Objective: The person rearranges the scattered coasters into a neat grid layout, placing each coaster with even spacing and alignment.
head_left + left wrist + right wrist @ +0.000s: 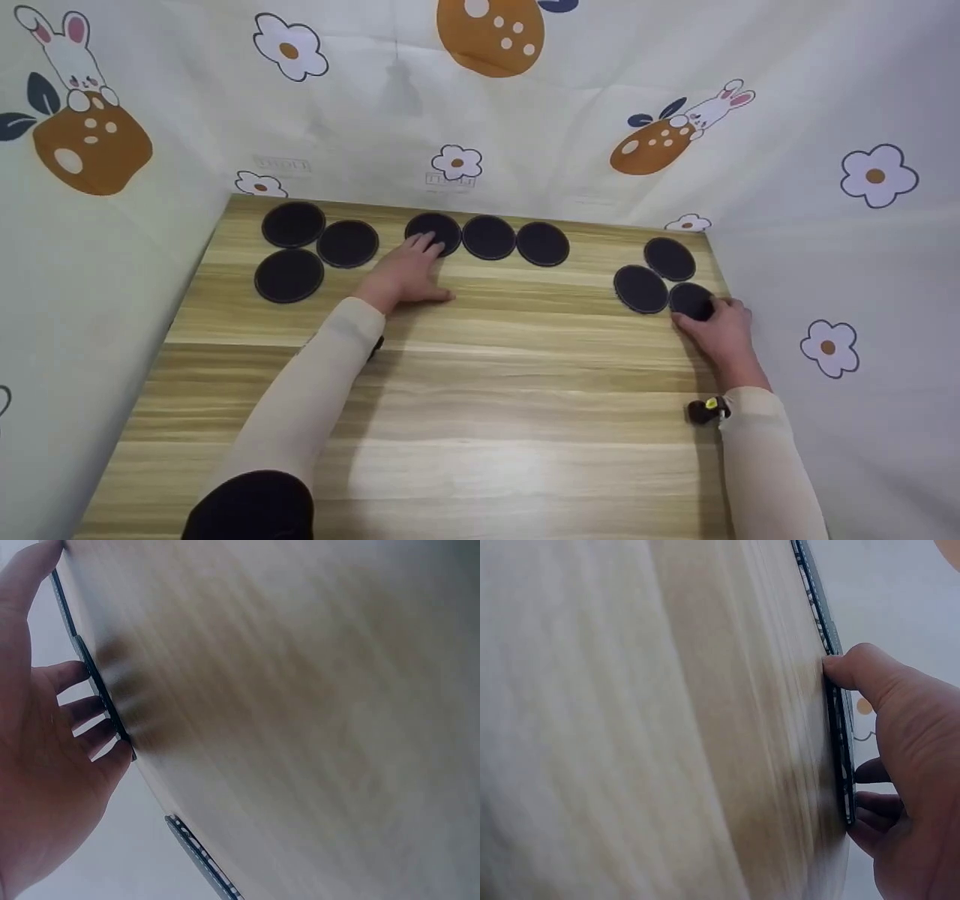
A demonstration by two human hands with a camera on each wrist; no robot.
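Round black coasters with stitched rims lie flat on the wooden table. My left hand (405,276) rests its straight fingertips on the left coaster (427,223) of a row of three near the back edge, its thumb spread over the wood. In the left wrist view, that coaster's thin edge (101,694) shows under the fingers. At the right, my right hand (726,331) holds the front coaster (690,300) of a group of three by its rim. The right wrist view has the thumb (866,667) at one side of this coaster (841,742) and fingers at the other.
Three more coasters (289,275) form a cluster at the back left of the table (480,375). Beside the middle row's touched coaster sit two others (489,237). Patterned cloth (360,135) hangs behind the table and along both sides.
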